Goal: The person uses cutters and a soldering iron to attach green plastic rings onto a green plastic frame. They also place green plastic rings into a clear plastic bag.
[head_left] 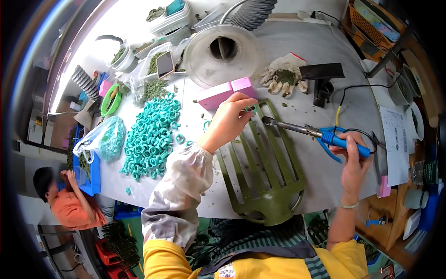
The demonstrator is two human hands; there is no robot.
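Observation:
My left hand point(228, 118) pinches a small teal ring point(251, 109) between thumb and fingertips, above the far end of an olive-green slotted plastic rack point(267, 207). In my right hand point(354, 160) is a blue-handled soldering iron point(346, 143). Its metal shaft points left, and the rounded, spoon-like tip point(268, 121) hovers over the rack, a short way right of the ring. Left of the rack spreads a heap of teal rings point(151, 137), with a few loose ones beside it. Two pink blocks point(216, 96) lie just beyond my left hand.
A funnel-shaped hood point(200, 60) on a grey hose stands at the back. Right of it are a stained glove point(284, 76) and a black stand point(320, 83). The iron's cable point(341, 100) loops at right. A bag of teal rings point(109, 139) sits left; a co-worker point(74, 204) sits beyond.

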